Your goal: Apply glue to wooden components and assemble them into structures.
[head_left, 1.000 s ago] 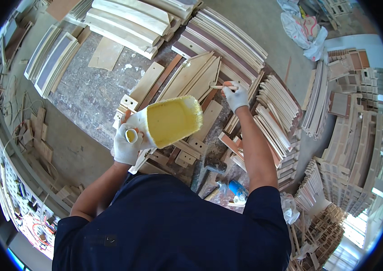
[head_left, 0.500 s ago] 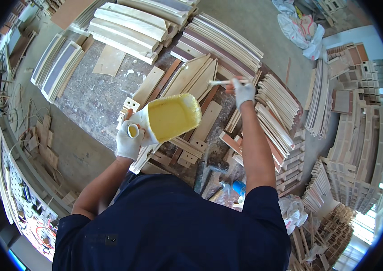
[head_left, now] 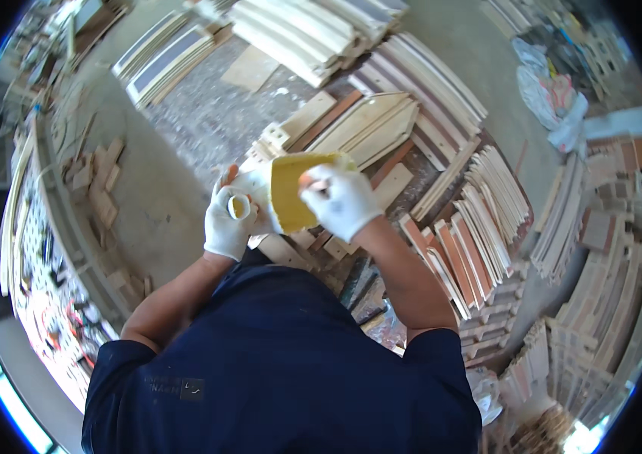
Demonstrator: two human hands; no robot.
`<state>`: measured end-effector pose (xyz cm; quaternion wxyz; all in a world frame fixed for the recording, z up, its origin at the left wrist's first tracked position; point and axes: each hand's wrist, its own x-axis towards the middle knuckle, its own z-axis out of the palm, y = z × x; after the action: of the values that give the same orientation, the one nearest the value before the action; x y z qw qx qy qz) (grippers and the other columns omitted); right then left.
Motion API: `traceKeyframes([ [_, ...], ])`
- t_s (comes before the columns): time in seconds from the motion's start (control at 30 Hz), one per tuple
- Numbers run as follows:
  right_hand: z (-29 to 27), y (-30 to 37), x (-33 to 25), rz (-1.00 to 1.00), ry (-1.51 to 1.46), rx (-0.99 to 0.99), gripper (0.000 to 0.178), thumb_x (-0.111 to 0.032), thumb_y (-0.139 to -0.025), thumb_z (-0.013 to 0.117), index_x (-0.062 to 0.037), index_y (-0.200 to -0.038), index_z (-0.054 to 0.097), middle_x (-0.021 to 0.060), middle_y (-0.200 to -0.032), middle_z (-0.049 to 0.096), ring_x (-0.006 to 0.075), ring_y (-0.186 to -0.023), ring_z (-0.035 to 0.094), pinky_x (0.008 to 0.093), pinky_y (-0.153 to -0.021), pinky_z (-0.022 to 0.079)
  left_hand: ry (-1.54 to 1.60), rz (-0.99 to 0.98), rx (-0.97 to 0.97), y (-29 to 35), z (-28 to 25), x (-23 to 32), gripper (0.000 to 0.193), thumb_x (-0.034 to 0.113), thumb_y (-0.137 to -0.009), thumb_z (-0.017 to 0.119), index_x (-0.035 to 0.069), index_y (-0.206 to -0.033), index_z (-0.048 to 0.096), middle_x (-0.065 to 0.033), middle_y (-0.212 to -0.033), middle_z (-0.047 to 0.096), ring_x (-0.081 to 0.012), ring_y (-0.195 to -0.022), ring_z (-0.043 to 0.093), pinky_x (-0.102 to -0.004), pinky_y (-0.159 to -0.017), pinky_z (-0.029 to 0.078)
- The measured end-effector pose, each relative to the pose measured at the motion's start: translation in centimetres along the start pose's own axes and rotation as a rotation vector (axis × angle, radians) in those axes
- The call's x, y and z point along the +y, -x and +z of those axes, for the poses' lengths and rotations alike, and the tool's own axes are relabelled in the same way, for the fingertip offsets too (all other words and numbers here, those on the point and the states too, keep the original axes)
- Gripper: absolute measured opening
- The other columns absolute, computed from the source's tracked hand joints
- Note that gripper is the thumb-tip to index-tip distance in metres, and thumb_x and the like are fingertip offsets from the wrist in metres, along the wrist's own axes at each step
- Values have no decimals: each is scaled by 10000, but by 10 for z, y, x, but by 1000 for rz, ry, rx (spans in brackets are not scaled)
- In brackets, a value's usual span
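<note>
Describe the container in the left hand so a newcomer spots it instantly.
Find the big grey work surface, spotted white and stacked with wooden boards. Toward its near side, the gloved left hand holds a white, cut-open container. Its yellow inside sets it apart from the pale and brown boards around it.

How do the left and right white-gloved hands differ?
The left white-gloved hand grips the cut-open white plastic jug near its neck; the right white-gloved hand overlaps the jug's yellow interior in view. The left hand looks sharper; the right hand is blurrier, its grip unclear. Both wear white gloves.
</note>
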<state>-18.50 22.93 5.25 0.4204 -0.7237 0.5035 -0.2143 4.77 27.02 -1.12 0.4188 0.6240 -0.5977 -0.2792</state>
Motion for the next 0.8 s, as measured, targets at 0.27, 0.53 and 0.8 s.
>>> traceKeyframes([
  [0.27, 21, -24, 1, 253, -969, 178, 162, -46, -860, 621, -49, -1021, 608, 129, -875, 685, 198, -624, 664, 251, -468, 504, 312, -364, 202, 36, -71, -11, 414, -7, -773, 622, 13, -1186, 604, -158, -1314, 535, -190, -906, 564, -260, -825, 479],
  [0.53, 46, -27, 52, 293, -1049, 310, 155, 6, -860, 603, -33, -1008, 586, 154, -908, 684, 205, -637, 670, 252, -476, 523, 514, -512, 367, 42, -135, -77, 618, -29, -790, 611, 66, -1386, 475, -77, -1044, 582, -134, -874, 543, -233, -792, 475],
  [0.8, 109, -50, 66, 53, -73, 196, 163, -14, -795, 647, -14, -958, 645, 78, -856, 702, 178, -668, 641, 282, -623, 515, 515, -570, 390, 61, -151, -114, 627, -34, -789, 605, 79, -1391, 472, -46, -943, 586, -120, -796, 537, -213, -722, 481],
])
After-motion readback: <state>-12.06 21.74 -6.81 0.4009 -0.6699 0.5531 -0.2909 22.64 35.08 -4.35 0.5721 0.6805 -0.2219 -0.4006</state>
